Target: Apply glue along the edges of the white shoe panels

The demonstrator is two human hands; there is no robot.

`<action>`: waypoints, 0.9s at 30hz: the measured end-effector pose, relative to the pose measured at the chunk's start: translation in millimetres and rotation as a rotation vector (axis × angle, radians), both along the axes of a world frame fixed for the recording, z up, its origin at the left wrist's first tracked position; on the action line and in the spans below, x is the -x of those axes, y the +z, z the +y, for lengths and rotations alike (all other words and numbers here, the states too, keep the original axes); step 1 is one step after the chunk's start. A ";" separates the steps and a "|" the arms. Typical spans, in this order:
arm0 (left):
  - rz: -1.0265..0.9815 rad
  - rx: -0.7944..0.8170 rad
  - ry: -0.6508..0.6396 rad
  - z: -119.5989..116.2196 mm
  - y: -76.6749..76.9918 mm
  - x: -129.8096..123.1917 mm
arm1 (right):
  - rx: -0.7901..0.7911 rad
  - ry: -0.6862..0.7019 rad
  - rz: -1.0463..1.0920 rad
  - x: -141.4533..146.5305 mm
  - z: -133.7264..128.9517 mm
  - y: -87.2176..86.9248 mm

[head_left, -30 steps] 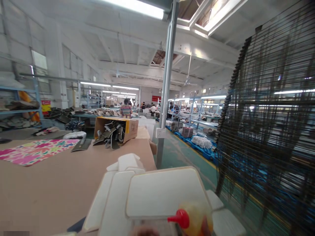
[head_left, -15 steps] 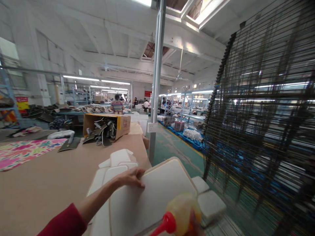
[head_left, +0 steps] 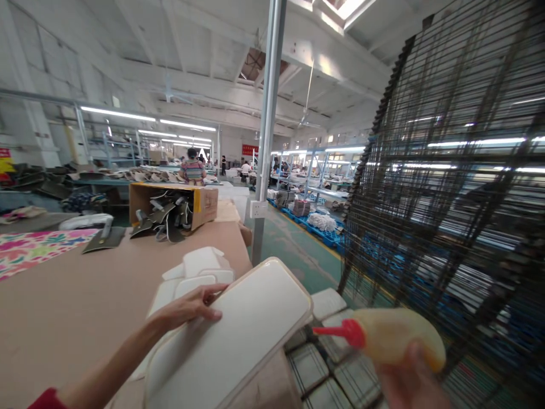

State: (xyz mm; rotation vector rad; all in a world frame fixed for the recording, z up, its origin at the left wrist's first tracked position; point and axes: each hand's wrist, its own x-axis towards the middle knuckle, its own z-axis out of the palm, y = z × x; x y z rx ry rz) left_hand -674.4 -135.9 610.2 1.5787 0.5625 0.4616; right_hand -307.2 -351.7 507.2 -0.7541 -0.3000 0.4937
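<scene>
My left hand (head_left: 193, 309) grips the upper left edge of a white rounded panel (head_left: 238, 326), its thumb on the face and its fingers around the edge. The panel is tilted over the table's near right corner. At the lower right my right hand (head_left: 411, 378) is wrapped round a yellowish squeeze bottle (head_left: 395, 335). The bottle's red nozzle (head_left: 340, 331) points left, just off the panel's right edge. More white pieces (head_left: 204, 264) lie on the table beyond my left hand.
The brown table (head_left: 85, 301) bears an open cardboard box (head_left: 206, 205) of dark pieces and a floral cloth (head_left: 38, 247). A metal post (head_left: 266, 113) rises behind the panel. Wire racks (head_left: 409, 187) stand at the right, with pale pieces (head_left: 327, 304) on wire below. A person (head_left: 192, 167) is further back.
The bottle in my right hand has moved right, away from the panel, and turned more level. The panel, with my left hand on it, has shifted left and down in view and is more tilted.
</scene>
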 end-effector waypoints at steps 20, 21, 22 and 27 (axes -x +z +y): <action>0.001 0.001 -0.217 9.2 -13.7 20.2 | -0.051 -0.229 -0.251 16.8 8.6 56.1; -0.006 0.004 -0.214 9.5 -15.6 20.5 | -0.053 -0.229 -0.251 18.7 8.4 55.2; -0.014 0.010 -0.210 9.5 -17.5 20.7 | -0.053 -0.231 -0.246 20.4 8.3 53.5; -0.046 0.049 -0.186 8.6 -28.1 20.5 | -0.068 -0.267 -0.200 22.1 10.1 34.5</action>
